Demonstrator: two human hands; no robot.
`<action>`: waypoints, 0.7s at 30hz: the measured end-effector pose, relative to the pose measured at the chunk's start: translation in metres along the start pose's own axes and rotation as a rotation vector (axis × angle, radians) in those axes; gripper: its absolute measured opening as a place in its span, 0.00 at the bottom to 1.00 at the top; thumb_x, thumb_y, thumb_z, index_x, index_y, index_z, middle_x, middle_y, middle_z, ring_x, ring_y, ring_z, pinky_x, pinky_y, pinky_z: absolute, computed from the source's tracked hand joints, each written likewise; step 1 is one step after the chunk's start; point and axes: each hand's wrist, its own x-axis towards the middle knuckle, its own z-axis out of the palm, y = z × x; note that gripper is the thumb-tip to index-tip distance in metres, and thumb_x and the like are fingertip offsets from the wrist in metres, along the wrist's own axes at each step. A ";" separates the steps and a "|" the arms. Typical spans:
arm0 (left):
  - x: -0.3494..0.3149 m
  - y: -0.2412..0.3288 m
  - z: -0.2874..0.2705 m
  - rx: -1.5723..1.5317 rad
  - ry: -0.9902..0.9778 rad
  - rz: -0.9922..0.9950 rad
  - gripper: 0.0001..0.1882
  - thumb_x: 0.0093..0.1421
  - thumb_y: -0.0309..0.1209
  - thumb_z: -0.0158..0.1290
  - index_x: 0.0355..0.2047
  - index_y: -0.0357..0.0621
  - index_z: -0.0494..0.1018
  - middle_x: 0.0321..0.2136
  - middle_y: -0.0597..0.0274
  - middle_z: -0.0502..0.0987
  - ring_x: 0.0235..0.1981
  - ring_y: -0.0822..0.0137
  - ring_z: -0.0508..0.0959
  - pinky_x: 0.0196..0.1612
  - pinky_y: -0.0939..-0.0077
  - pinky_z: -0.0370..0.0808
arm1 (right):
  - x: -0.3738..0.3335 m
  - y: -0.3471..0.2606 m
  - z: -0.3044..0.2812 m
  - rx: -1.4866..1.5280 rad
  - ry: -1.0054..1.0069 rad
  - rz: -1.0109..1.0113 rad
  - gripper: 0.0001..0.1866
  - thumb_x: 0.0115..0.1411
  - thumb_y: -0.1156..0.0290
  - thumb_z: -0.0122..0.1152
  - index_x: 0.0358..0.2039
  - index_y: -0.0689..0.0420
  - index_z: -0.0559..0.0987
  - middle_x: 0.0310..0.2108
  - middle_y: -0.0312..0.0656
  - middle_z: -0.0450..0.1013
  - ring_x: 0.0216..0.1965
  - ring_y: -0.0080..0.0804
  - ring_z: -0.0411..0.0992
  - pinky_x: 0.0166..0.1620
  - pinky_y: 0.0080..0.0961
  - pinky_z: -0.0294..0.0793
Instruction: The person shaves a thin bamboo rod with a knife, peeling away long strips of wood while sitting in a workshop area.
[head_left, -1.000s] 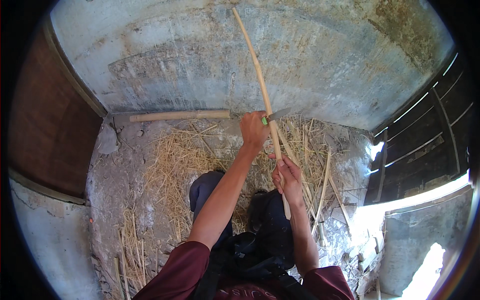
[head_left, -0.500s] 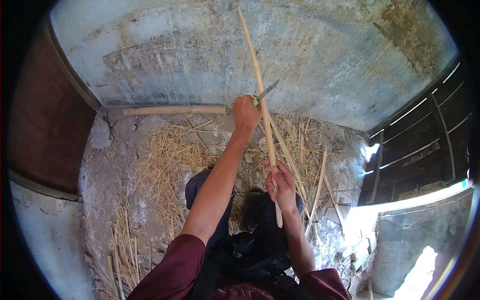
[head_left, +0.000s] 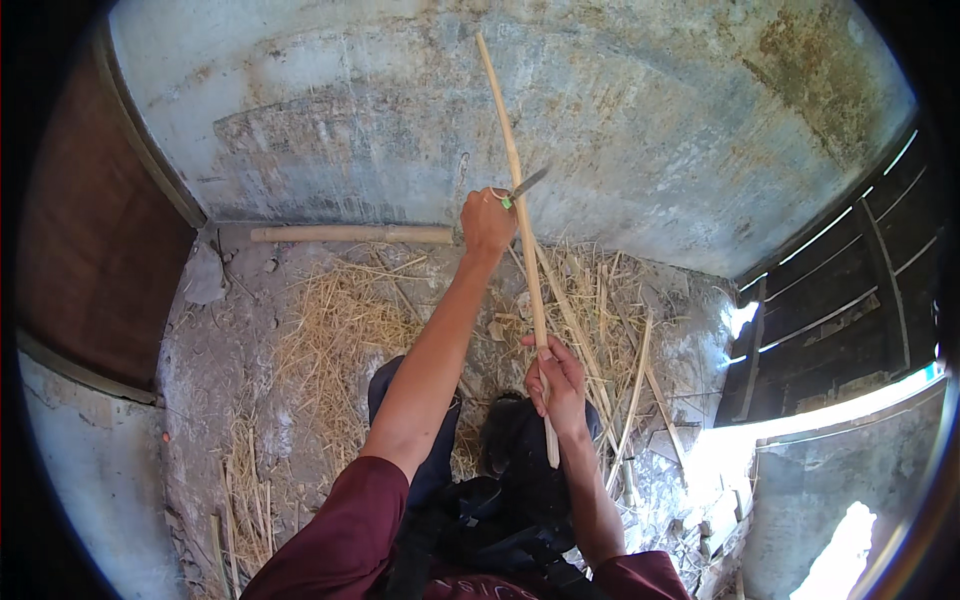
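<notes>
At mid-frame in the head view, a long pale strip (head_left: 532, 270) slants upward, its far end seen against the stained wall (head_left: 350, 130) and its near end over a dark-clad leg (head_left: 520, 450). Right hand (head_left: 562, 388): fingers closed around the strip's lower part, a short length projecting below the grip. Left hand (head_left: 486, 226): fingers closed on the handle of a knife (head_left: 534, 180), a green part showing beside the fist; the blade crosses the strip above its middle, though whether the edge bites cannot be told. Floor (head_left: 225, 370): straw-coloured shavings (head_left: 325, 320) scattered about the legs, loose strips (head_left: 634, 390) to the right, and a thick pole (head_left: 350, 234) lying along the wall's foot
</notes>
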 end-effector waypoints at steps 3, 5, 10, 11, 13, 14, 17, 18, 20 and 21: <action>0.028 -0.013 0.005 0.040 0.080 0.027 0.10 0.54 0.32 0.68 0.35 0.42 0.87 0.33 0.36 0.84 0.37 0.38 0.85 0.43 0.48 0.83 | 0.000 -0.003 0.007 -0.001 -0.021 0.012 0.18 0.80 0.64 0.43 0.57 0.63 0.76 0.18 0.31 0.62 0.13 0.15 0.57 0.17 0.16 0.57; 0.042 -0.016 0.012 0.076 0.177 0.078 0.10 0.54 0.33 0.68 0.34 0.42 0.87 0.33 0.36 0.84 0.36 0.38 0.85 0.42 0.48 0.83 | 0.000 0.000 0.004 0.018 -0.027 0.009 0.18 0.80 0.64 0.44 0.57 0.62 0.76 0.18 0.31 0.62 0.13 0.15 0.58 0.17 0.16 0.57; 0.054 -0.017 0.019 0.069 0.150 0.104 0.11 0.54 0.34 0.69 0.36 0.42 0.88 0.32 0.38 0.84 0.36 0.38 0.85 0.42 0.48 0.84 | 0.001 0.001 -0.002 0.038 -0.008 0.025 0.18 0.80 0.65 0.44 0.58 0.63 0.76 0.19 0.31 0.63 0.13 0.15 0.57 0.17 0.16 0.56; 0.053 -0.016 0.019 0.068 0.148 0.102 0.11 0.54 0.34 0.69 0.36 0.42 0.88 0.32 0.38 0.84 0.36 0.38 0.85 0.42 0.48 0.84 | 0.001 0.001 -0.003 0.037 -0.006 0.028 0.18 0.80 0.65 0.44 0.58 0.63 0.76 0.19 0.31 0.63 0.13 0.15 0.57 0.17 0.16 0.56; 0.052 -0.014 0.018 0.044 0.168 0.106 0.12 0.53 0.34 0.70 0.37 0.42 0.88 0.33 0.38 0.84 0.37 0.38 0.85 0.43 0.49 0.84 | 0.001 0.000 -0.002 0.037 -0.005 0.025 0.18 0.80 0.65 0.44 0.58 0.63 0.76 0.19 0.31 0.63 0.13 0.15 0.57 0.17 0.16 0.56; 0.051 -0.013 0.017 0.042 0.169 0.106 0.12 0.53 0.34 0.70 0.37 0.42 0.88 0.33 0.38 0.84 0.37 0.38 0.85 0.43 0.49 0.84 | 0.001 0.000 -0.002 0.036 -0.005 0.024 0.18 0.80 0.65 0.44 0.58 0.63 0.76 0.19 0.31 0.63 0.13 0.15 0.57 0.17 0.16 0.56; 0.051 -0.012 0.015 0.029 0.176 0.092 0.13 0.52 0.34 0.70 0.37 0.42 0.88 0.33 0.38 0.84 0.37 0.38 0.85 0.43 0.49 0.84 | 0.001 -0.001 -0.001 0.031 -0.010 0.027 0.18 0.80 0.66 0.43 0.57 0.63 0.76 0.19 0.31 0.63 0.13 0.15 0.57 0.17 0.16 0.56; 0.052 -0.013 0.015 0.027 0.170 0.078 0.13 0.52 0.33 0.70 0.37 0.42 0.88 0.33 0.38 0.84 0.37 0.38 0.85 0.43 0.49 0.84 | 0.001 -0.002 0.000 0.024 -0.009 0.025 0.18 0.80 0.66 0.43 0.57 0.63 0.76 0.19 0.31 0.63 0.13 0.15 0.57 0.17 0.16 0.56; 0.054 -0.011 0.014 0.021 0.167 0.067 0.13 0.52 0.33 0.70 0.37 0.42 0.88 0.33 0.38 0.84 0.37 0.38 0.85 0.42 0.49 0.84 | 0.001 -0.003 0.000 0.013 -0.008 0.018 0.18 0.80 0.66 0.43 0.57 0.63 0.76 0.19 0.31 0.63 0.13 0.15 0.57 0.17 0.16 0.56; 0.053 -0.010 0.014 0.027 0.167 0.068 0.13 0.52 0.33 0.70 0.37 0.42 0.88 0.33 0.38 0.84 0.37 0.38 0.85 0.42 0.49 0.84 | 0.001 -0.002 0.000 0.013 -0.009 0.017 0.18 0.80 0.66 0.43 0.57 0.63 0.76 0.19 0.31 0.63 0.13 0.15 0.57 0.17 0.16 0.56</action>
